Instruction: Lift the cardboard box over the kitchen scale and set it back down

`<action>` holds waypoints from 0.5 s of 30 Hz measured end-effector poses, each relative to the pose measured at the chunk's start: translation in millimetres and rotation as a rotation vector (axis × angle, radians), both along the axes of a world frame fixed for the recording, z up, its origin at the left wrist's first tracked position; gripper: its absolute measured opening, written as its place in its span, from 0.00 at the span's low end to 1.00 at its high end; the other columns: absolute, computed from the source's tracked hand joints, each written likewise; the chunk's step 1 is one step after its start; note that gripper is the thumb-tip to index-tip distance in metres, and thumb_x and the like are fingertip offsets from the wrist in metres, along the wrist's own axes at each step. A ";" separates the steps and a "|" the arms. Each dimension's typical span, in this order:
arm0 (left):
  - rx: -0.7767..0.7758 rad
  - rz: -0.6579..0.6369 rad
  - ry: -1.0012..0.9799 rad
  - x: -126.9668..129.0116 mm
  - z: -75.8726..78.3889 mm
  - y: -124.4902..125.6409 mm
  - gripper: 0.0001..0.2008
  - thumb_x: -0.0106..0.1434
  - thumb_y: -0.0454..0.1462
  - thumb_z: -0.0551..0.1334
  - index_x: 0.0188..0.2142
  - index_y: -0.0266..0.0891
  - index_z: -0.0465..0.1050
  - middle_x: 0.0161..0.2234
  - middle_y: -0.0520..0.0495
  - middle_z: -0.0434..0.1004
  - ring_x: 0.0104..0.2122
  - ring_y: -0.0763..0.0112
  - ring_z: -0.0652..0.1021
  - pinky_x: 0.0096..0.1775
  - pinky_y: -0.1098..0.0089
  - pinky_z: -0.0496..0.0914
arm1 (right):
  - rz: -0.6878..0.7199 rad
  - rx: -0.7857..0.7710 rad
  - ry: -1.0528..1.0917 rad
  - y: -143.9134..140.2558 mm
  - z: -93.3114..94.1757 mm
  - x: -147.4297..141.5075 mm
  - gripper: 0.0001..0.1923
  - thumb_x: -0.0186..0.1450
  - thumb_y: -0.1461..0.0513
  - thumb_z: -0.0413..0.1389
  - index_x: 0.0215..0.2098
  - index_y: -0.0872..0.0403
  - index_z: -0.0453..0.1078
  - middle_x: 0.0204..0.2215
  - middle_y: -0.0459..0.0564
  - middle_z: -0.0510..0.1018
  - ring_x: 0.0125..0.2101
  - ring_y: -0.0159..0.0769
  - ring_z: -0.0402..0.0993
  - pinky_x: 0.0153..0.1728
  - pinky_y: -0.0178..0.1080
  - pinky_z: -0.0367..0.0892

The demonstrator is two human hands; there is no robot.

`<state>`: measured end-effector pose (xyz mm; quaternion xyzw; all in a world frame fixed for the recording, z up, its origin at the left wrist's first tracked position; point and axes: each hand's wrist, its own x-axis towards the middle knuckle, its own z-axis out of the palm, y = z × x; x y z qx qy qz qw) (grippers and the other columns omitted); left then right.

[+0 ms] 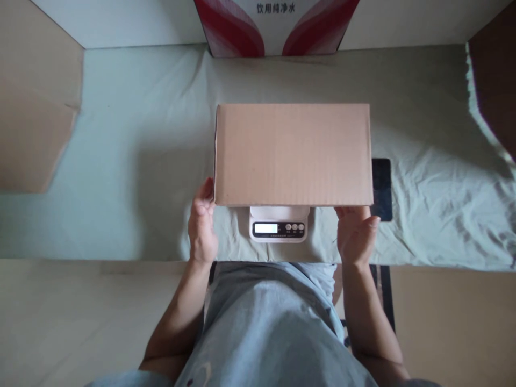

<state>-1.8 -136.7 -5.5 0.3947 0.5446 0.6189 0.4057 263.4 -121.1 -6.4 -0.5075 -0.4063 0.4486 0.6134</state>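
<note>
A closed brown cardboard box (293,155) is directly over a small white digital scale (279,231). Whether it rests on the scale's platform or hovers just above, I cannot tell. My left hand (202,226) is at the box's near left corner, its fingers against the left side. Under the near right corner is my right hand (357,231), palm up, with the fingers hidden beneath the box and the thumb outside. The scale's lit display and its round buttons face me, while most of its platform is hidden.
A dark phone-like slab (382,189) lies right of the box, partly covered. Pale green cloth (108,145) covers the table. A red and white carton (278,32) stands at the back, brown cardboard (36,107) at the left, and a dark brown panel (495,80) at the right.
</note>
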 end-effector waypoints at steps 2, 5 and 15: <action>-0.019 0.018 -0.034 -3.5 -9.2 7.5 0.21 0.67 0.50 0.50 0.54 0.49 0.69 0.59 0.46 0.70 0.60 0.63 0.69 0.62 0.58 0.64 | -0.041 -0.062 0.037 3.8 -5.9 6.3 0.31 0.63 0.39 0.41 0.52 0.44 0.70 0.53 0.49 0.76 0.59 0.44 0.67 0.61 0.54 0.61; -0.052 0.015 -0.087 -6.0 -21.3 15.8 0.21 0.67 0.49 0.51 0.55 0.45 0.69 0.56 0.44 0.73 0.59 0.62 0.72 0.61 0.58 0.66 | -0.084 -0.147 0.089 7.3 -17.4 16.2 0.29 0.64 0.41 0.41 0.51 0.45 0.70 0.51 0.50 0.77 0.57 0.42 0.70 0.59 0.52 0.63; -0.083 0.000 -0.005 -4.8 -25.0 16.3 0.21 0.68 0.51 0.50 0.54 0.49 0.70 0.56 0.47 0.74 0.58 0.63 0.73 0.59 0.60 0.68 | -0.066 -0.134 0.048 10.8 -22.1 18.6 0.23 0.67 0.45 0.40 0.48 0.43 0.71 0.50 0.47 0.78 0.53 0.35 0.73 0.60 0.46 0.64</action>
